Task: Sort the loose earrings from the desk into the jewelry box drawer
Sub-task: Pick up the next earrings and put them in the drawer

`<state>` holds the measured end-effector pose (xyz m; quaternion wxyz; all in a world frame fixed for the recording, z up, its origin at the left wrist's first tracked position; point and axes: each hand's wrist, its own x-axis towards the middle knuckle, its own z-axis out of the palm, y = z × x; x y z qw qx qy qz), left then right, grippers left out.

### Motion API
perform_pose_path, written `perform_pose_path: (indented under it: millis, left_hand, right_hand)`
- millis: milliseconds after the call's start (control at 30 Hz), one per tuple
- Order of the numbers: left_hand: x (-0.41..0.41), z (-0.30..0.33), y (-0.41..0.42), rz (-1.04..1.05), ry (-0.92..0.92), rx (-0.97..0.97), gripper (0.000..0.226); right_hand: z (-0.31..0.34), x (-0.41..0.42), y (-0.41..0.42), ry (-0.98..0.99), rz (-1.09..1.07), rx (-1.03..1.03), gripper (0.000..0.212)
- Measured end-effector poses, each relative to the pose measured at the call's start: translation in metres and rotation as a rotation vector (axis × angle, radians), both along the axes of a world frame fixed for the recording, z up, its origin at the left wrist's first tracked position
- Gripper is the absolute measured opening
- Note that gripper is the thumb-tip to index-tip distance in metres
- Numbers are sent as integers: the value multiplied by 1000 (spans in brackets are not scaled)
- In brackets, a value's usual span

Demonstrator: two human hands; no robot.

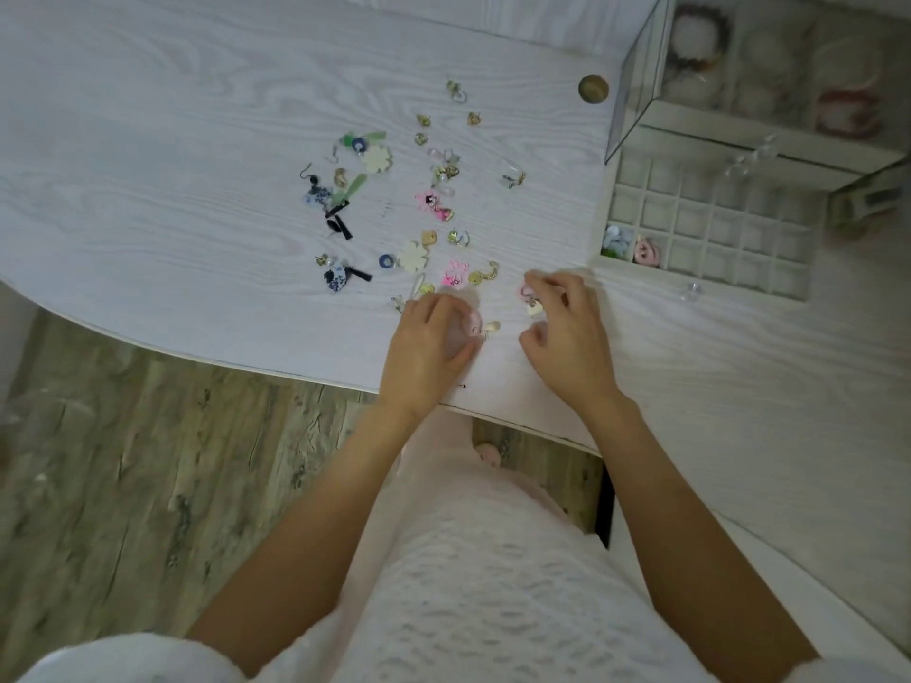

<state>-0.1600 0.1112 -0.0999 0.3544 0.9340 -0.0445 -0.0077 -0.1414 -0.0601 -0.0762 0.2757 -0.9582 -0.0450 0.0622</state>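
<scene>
Several loose earrings lie scattered on the white wood-grain desk (172, 165), among them a pink flower earring (456, 274) and a cream flower earring (412, 256). My left hand (434, 342) rests near the desk's front edge with its fingertips on a pink and gold earring (480, 327). My right hand (567, 332) pinches a pink hoop earring with a cream charm (531, 300) between thumb and fingers. The jewelry box drawer (710, 229) stands pulled out at the right, its grid of small compartments holding earrings in the two front-left cells (646, 251).
The glass-topped jewelry box (769, 81) sits at the back right with bracelets inside. A round brass knob (593, 88) lies on the desk beside it. The desk's curved front edge (246, 359) runs above the wooden floor (123, 460).
</scene>
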Motion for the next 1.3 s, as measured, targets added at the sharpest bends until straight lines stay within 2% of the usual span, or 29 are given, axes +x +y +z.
perform_pose_path:
  millis: [67,133,300,567,733,867,1000,1133,1300]
  left_hand:
    - [1,3,-4,-45,46,-19,44]
    - [4,7,-13,-66,56,-27,48]
    - [13,13,-38,-91,70,-39,34]
    - [22,11,-41,-150,71,-29,30]
    - [25,12,-43,-191,146,-163,30]
    - [30,18,-50,-99,275,-341,30]
    - [46,32,-79,-112,276,-449,27]
    - [77,43,-129,-144,234,-464,26]
    - [107,36,-176,-209,235,-434,32]
  right_hand:
    - [1,-1,2,40,22,-29,52]
    - [-1,-4,4,62,31,-31,51]
    - [-4,-13,9,56,-41,49,37]
    - [-8,-15,5,22,-105,78,19]
    - [-5,-18,-3,-18,-139,143,24]
    - [1,-17,-14,-19,-184,235,24]
    - [20,-10,-39,-49,-293,339,29]
    - [32,7,-74,-167,-389,310,25]
    - [26,35,-115,-171,-466,237,19]
